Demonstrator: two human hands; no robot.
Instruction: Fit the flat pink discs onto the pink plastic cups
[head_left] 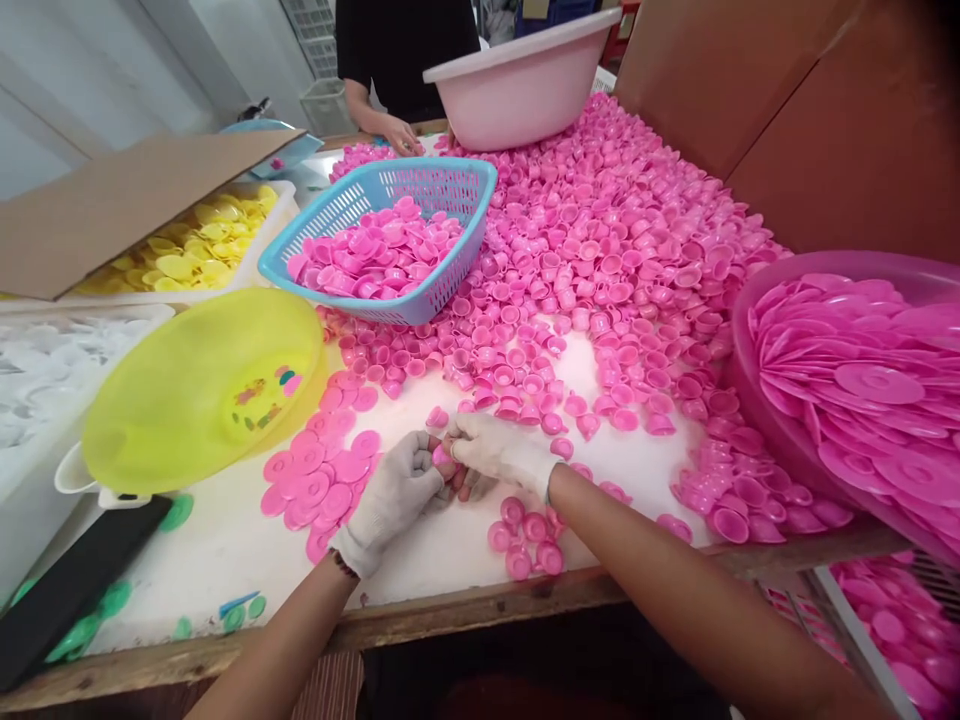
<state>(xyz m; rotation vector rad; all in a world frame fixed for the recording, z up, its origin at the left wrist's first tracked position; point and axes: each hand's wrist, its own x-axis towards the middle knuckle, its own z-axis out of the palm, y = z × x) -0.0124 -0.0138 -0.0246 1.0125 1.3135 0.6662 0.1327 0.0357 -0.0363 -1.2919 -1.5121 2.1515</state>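
Observation:
My left hand (pixel 394 495), in a white glove with bare fingertips, pinches a small pink toy cup (pixel 441 456) over the white tabletop. Gloved the same way, my right hand (pixel 502 450) closes on the cup from the other side, and the fingers hide most of it. Flat pink discs (pixel 319 480) lie in a loose pile left of my left hand. Below my right wrist sits a small cluster of pink toy cups (pixel 534 528). A large heap of pink toy cups (pixel 600 270) spreads beyond my hands.
A blue basket (pixel 450 295) holds pink pieces; a yellow basin (pixel 187 400) stands at left. At right is a magenta tub (pixel 757 370) of pink saucers. A pink basin (pixel 517 100) rests on the heap, near a co-worker's hand (pixel 401 135). Cardboard (pixel 142 185) partly covers yellow pieces.

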